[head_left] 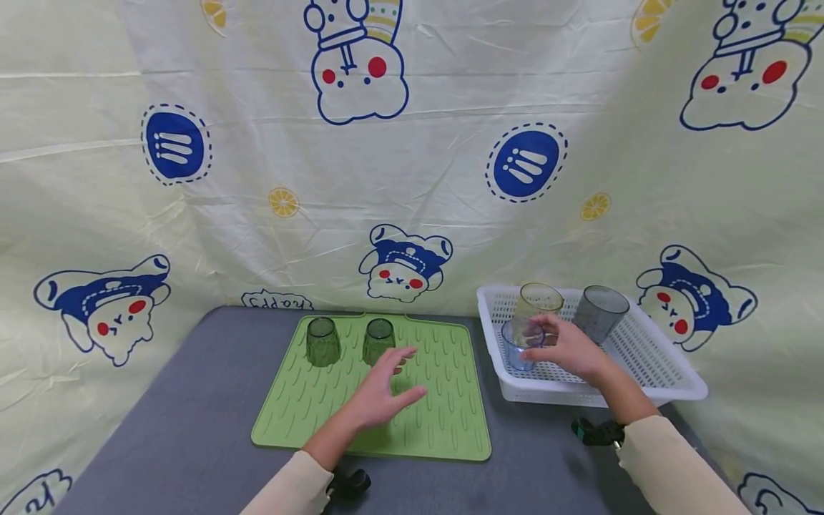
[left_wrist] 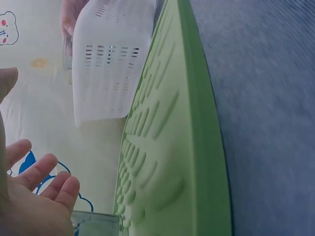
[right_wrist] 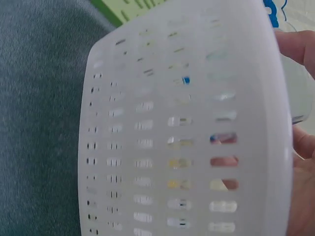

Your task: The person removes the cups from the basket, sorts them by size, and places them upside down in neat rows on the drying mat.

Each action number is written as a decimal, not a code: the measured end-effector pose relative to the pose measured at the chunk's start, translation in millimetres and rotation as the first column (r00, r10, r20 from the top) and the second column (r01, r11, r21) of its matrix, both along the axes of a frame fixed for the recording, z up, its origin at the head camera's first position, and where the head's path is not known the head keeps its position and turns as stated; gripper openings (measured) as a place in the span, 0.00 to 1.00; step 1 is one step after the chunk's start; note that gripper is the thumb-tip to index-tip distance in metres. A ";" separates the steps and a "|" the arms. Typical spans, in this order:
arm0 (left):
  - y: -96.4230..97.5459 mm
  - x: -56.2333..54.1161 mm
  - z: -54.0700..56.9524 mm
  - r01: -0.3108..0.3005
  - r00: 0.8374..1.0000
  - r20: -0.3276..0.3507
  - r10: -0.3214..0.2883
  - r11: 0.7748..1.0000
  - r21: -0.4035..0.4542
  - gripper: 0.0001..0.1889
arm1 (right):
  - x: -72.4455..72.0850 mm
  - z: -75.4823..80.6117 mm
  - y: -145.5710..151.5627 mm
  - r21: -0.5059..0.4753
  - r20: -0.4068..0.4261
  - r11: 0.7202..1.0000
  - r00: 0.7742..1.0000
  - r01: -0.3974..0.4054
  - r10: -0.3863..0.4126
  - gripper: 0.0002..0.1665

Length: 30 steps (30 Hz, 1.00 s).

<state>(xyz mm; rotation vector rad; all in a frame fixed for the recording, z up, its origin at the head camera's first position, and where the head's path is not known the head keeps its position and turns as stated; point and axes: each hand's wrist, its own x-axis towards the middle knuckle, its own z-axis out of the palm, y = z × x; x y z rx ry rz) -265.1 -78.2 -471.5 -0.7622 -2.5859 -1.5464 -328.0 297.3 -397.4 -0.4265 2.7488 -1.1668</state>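
At the left side of the white basket (head_left: 656, 393), my right hand (head_left: 573, 350) grips a clear blue glass (head_left: 517, 352) near its rim. In the right wrist view the basket wall hides much of that hand, while its thumb (right_wrist: 298, 46) shows against the glass (right_wrist: 298, 88). My left hand (head_left: 380, 393) hovers over the green drying mat (head_left: 444, 429), fingers spread and holding nothing. Just beyond its fingertips is a dark green glass (head_left: 378, 340), upside down on the mat. A second green glass (head_left: 323, 343) stands inverted to the left of it.
Also in the basket are a yellowish glass (head_left: 539, 297) behind the blue one and a grey glass (head_left: 601, 315) leaning to the right. Mat and basket sit side by side on a dark grey table (head_left: 193, 429). A printed curtain (head_left: 450, 172) hangs close behind.
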 end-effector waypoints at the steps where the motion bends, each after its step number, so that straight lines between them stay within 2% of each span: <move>1: 1.9 -0.7 0.0 0.003 1.000 0.006 -0.003 1.000 0.007 0.37 | 1.2 0.3 -0.2 -0.011 -0.015 1.000 1.000 -0.002 0.002 0.44; 10: 17.6 -5.7 0.5 0.056 0.998 0.028 -0.059 0.994 0.092 0.36 | 11.6 1.4 -7.0 -0.121 -0.080 0.993 0.997 -0.008 -0.002 0.45; 20: 27.8 -6.5 6.1 0.073 0.995 0.059 -0.082 0.988 0.136 0.36 | 24.9 1.1 -19.5 -0.206 -0.130 0.977 0.991 -0.051 0.024 0.43; 30: 32.5 -5.7 9.9 0.084 0.991 0.090 -0.102 0.979 0.184 0.37 | 41.7 4.4 -37.5 -0.222 -0.201 0.970 0.978 -0.096 0.051 0.42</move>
